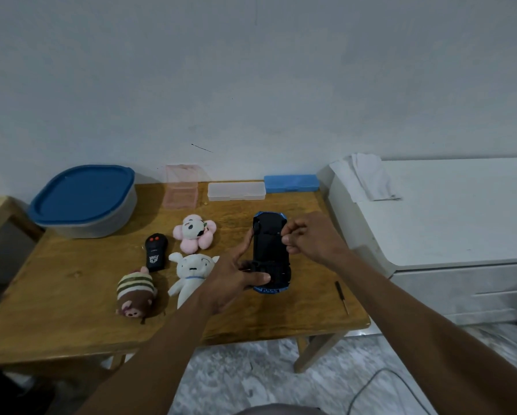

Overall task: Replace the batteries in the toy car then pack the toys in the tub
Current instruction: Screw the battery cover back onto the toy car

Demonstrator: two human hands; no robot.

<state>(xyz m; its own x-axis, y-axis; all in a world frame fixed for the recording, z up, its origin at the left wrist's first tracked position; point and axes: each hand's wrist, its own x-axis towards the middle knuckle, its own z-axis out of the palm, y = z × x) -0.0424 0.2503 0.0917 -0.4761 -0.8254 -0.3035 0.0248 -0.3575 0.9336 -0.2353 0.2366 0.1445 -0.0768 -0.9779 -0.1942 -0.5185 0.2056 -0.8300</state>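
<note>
A blue toy car (269, 247) lies upside down on the wooden table (71, 280), its black underside facing up. My left hand (236, 280) grips the car's near end and left side. My right hand (308, 238) hovers at the car's right side, fingers pinched together near the underside; whether it holds anything small I cannot tell. A grey tub with a blue lid (83, 202) stands shut at the table's back left. A black remote (156, 251), a pink flower plush (194, 233), a white plush (191, 272) and a striped brown plush (136, 292) lie left of the car.
A small screwdriver (341, 296) lies near the table's right front edge. A pink open box (181, 187), a clear case (236, 190) and a blue case (291, 183) line the back edge. A white cabinet (445, 211) stands right of the table. A cable lies on the floor.
</note>
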